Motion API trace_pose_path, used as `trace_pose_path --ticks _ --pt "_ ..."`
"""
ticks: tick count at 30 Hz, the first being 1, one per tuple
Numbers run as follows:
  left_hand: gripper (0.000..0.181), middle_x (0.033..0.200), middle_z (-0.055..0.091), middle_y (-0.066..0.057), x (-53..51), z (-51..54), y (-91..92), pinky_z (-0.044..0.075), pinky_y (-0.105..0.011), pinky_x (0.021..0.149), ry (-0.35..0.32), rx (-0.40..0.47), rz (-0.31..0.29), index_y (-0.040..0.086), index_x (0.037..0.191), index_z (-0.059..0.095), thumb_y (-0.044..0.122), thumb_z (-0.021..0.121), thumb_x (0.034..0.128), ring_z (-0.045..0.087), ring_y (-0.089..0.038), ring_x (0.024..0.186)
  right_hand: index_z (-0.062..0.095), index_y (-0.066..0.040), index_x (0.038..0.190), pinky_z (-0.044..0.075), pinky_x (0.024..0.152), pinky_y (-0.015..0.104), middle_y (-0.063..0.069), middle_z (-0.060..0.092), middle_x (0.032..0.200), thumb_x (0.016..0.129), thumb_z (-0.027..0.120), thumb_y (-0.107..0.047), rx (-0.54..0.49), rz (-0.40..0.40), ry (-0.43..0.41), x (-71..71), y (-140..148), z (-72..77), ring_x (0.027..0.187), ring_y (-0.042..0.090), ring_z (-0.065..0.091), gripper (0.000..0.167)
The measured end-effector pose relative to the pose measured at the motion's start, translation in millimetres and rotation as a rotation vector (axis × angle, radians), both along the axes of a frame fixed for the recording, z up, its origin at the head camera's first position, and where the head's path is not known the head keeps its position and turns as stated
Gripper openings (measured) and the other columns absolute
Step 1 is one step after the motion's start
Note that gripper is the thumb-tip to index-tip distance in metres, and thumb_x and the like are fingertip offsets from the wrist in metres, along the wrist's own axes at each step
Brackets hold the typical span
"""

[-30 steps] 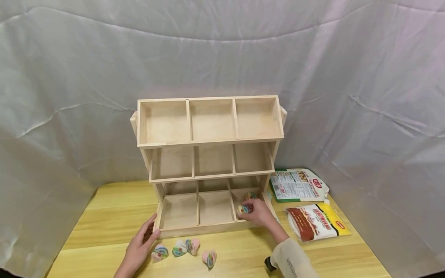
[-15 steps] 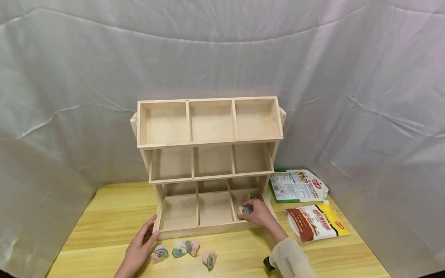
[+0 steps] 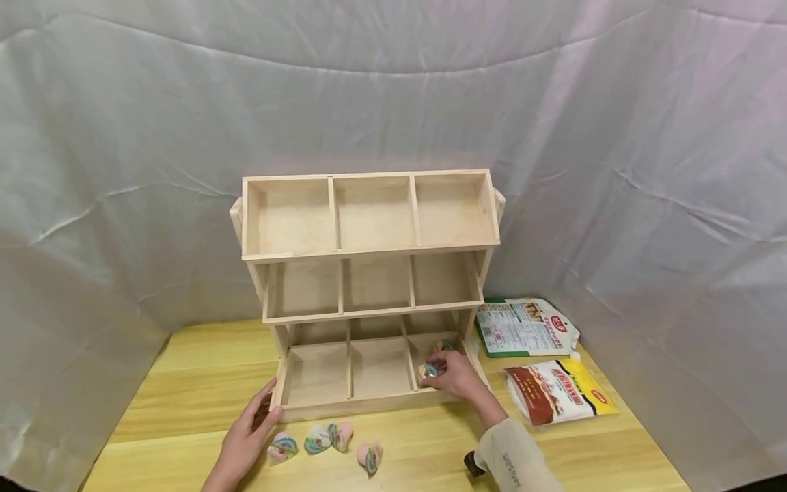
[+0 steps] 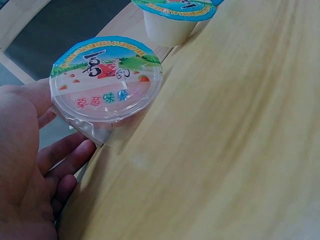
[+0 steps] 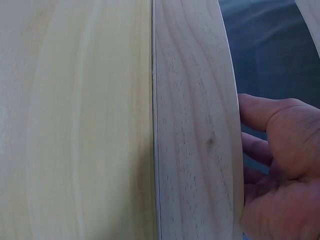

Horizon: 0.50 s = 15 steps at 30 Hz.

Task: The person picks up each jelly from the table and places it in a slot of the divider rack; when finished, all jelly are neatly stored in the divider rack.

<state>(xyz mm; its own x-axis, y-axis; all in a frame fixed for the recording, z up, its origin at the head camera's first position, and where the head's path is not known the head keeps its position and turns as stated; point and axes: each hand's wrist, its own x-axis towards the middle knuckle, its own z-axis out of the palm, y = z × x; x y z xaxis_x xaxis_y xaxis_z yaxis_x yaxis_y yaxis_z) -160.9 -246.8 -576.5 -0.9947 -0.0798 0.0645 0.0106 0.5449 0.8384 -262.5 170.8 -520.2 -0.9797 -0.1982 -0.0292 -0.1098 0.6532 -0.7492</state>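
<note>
1. Pinching a cup (image 3: pixel 427 372) with the right hand (image 3: pixel 455 376), at the lower right compartment of the shelf (image 3: pixel 373 255), just behind the front board (image 3: pixel 375 407).
2. Bounded on left by a partition (image 3: pixel 410 364), open above; with a second cup (image 3: pixel 443 346) behind.
3. At the right fingertips, well apart from the left hand (image 3: pixel 242 441).
4. Showing print toward the head camera; too small for telling long axis.
5. Touching shelf's left front corner with left hand, thumb and fingers apart.
6. On the table (image 3: pixel 178 396): four more cups (image 3: pixel 282 448) in front, two bags (image 3: pixel 559 393) to right.

A small multicoloured cup (image 3: pixel 427 371) is held at the bottom-right compartment (image 3: pixel 421 348).
</note>
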Motion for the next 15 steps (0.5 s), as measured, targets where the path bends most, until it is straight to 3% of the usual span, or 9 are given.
trace_pose_path --ticks 4,9,15 --pt "0.057 0.143 0.062 -0.011 0.0 -0.2 0.0 0.052 -0.027 0.092 0.014 0.001 0.005 0.025 0.161 0.039 0.038 0.056 0.1079 0.06 -0.004 0.113 0.073 0.002 0.116 0.057 0.076 0.037 0.01 0.071 0.099 0.079 0.09 -0.013 0.007 -0.001 0.024 1.6 -1 0.6 0.087 0.021 0.066 0.044" --pt "0.057 0.142 0.063 -0.011 -0.2 -1.1 0.5 0.051 -0.028 0.094 0.03 -0.005 0.005 0.024 0.16 0.04 0.037 0.057 0.1077 0.06 -0.002 0.113 0.075 -0.002 0.113 0.057 0.077 0.038 0.009 0.069 0.102 0.079 0.09 -0.011 0.029 -0.042 0.119 5.5 0 0.1 0.09 0.023 0.067 0.038" --pt "0.057 0.142 0.062 -0.012 1.1 1.0 -0.8 0.051 -0.028 0.094 0.02 -0.001 -0.008 0.024 0.161 0.038 0.037 0.056 0.1084 0.059 -0.003 0.113 0.076 -0.006 0.111 0.061 0.077 0.038 0.012 0.069 0.108 0.084 0.085 -0.004 -0.094 -0.09 0.249 16.5 -2 12.4 0.094 0.03 0.07 0.028"
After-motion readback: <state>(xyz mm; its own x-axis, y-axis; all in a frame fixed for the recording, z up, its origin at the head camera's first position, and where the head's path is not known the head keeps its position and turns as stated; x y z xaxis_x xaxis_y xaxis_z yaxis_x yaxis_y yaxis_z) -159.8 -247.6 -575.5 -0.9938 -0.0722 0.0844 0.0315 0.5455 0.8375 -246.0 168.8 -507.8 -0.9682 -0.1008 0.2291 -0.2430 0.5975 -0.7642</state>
